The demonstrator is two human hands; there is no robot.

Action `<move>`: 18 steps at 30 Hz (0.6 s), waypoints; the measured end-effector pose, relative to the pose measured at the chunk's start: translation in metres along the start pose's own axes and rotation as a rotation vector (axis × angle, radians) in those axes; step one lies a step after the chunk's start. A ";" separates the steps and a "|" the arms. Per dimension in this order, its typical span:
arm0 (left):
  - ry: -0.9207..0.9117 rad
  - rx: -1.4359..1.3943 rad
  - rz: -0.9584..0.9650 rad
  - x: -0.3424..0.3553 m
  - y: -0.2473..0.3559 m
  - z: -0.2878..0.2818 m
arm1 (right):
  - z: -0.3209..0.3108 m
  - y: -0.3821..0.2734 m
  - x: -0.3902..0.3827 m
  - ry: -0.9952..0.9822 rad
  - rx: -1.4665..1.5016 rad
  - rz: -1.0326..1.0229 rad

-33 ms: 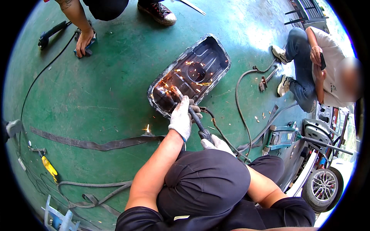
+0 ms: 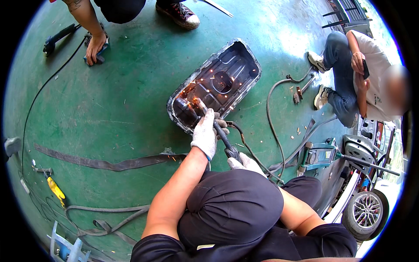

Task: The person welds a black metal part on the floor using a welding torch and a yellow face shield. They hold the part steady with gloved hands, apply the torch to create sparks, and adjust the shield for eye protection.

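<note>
The torch (image 2: pixel 223 136) lies in the white-gloved left hand (image 2: pixel 205 133), its fingers curled round the slim dark shaft and its thumb stretched along the top. The right hand (image 2: pixel 247 163), also gloved, rests against the thicker butt end; its fingers are partly hidden, so I cannot tell how tightly they close. The torch's tip reaches over the near edge of a pan (image 2: pixel 233 54), low inside its left end, with the near rim just beside the left hand.

Green floor (image 2: pixel 109 118) stretches from the pan's left edge toward a co-worker's hand (image 2: pixel 96 48), and on the near side to a flat, dark, wavy strap (image 2: pixel 109 165). The gloves are knitted and fuzzy; the pan is blackened metal, a long rounded box with a rough pale flange. Inside it, orange sparks (image 2: pixel 192 99) scatter over ribs and a round recess (image 2: pixel 222 82). Farther out, a grey cable (image 2: pixel 269 100) curves to the right, near a teal floor jack (image 2: pixel 316 156)
</note>
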State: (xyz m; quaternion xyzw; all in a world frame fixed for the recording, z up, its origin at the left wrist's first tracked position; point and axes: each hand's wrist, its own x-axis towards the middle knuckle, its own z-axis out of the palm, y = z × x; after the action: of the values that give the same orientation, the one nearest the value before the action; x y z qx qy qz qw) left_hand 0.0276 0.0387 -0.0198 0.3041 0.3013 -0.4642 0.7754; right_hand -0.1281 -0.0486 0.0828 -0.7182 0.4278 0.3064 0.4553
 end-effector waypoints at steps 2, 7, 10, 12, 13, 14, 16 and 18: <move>-0.005 -0.002 0.003 0.000 0.000 0.000 | 0.001 0.006 0.001 -0.010 0.052 -0.007; 0.005 0.000 0.008 -0.001 0.000 0.001 | 0.003 0.007 0.000 0.007 0.111 -0.032; -0.064 0.017 0.012 -0.002 -0.001 -0.002 | -0.004 -0.008 -0.007 -0.002 0.032 0.017; -0.118 0.165 0.000 -0.014 -0.002 -0.007 | -0.004 -0.002 -0.007 0.019 0.049 0.004; -0.140 0.232 -0.028 -0.021 -0.004 -0.011 | -0.004 0.010 -0.004 0.034 0.073 -0.013; -0.162 0.300 -0.057 -0.030 -0.005 -0.015 | -0.005 0.015 -0.003 0.049 0.099 -0.029; -0.219 0.473 -0.143 -0.050 -0.010 -0.044 | -0.009 0.021 0.001 -0.012 0.112 -0.027; -0.308 0.614 -0.167 -0.064 -0.025 -0.083 | -0.012 0.020 -0.001 -0.037 0.103 -0.003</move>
State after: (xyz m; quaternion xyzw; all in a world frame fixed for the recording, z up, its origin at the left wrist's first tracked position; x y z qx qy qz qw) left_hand -0.0349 0.1252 -0.0293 0.4238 0.0509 -0.6353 0.6436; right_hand -0.1462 -0.0635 0.0808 -0.6888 0.4333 0.2965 0.4999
